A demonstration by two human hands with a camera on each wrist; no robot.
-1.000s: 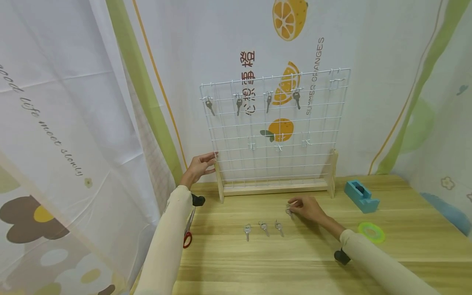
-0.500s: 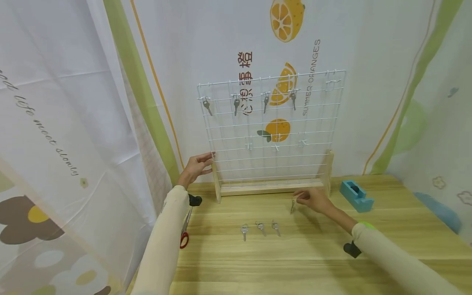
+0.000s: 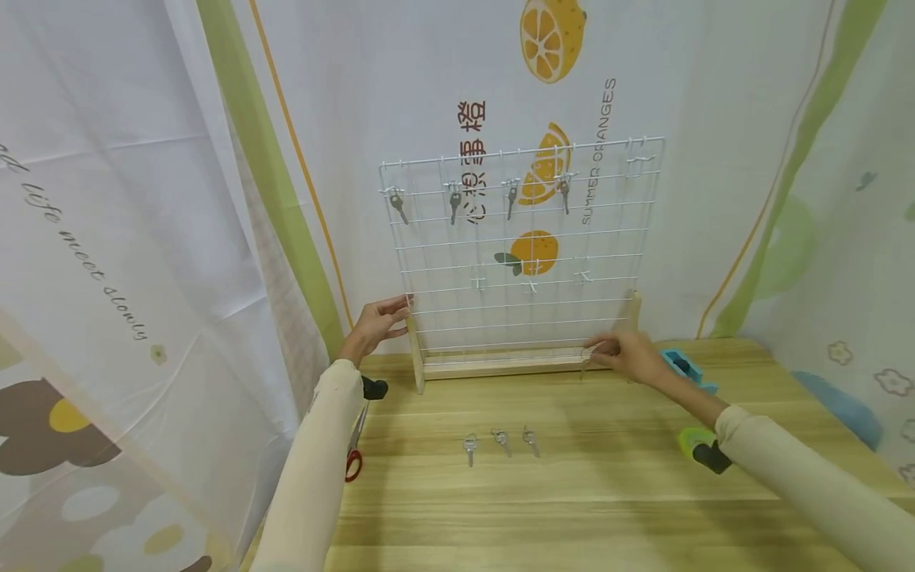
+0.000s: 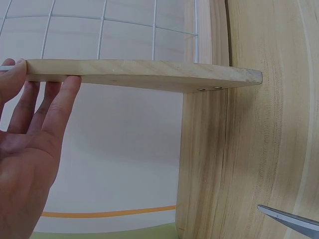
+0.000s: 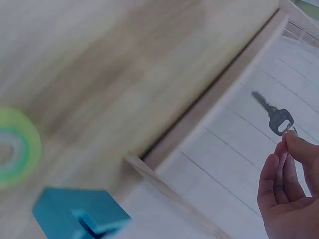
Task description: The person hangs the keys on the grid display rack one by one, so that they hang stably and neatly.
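A white wire grid rack (image 3: 522, 238) stands on wooden posts at the back of the table. Several keys hang from hooks along its top row, one of them a grey key (image 3: 398, 205). My left hand (image 3: 395, 314) rests straight fingers (image 4: 55, 104) against the left wooden post (image 4: 144, 74). My right hand (image 3: 599, 353) is low in front of the rack's right side and pinches the ring of a key (image 5: 274, 117), which hangs below the fingers (image 5: 289, 149). Three more keys (image 3: 502, 439) lie in a row on the table.
A blue tape dispenser (image 3: 686, 369) sits right of the rack, partly behind my right hand. A green tape roll (image 3: 688, 441) lies by my right forearm. Red-handled scissors (image 3: 353, 462) lie at the table's left edge. The grid has empty hooks (image 3: 530, 284) in a lower row.
My right hand lifted one key off the table and carried it up and to the right, toward the rack's lower right. The left hand stayed on the post.
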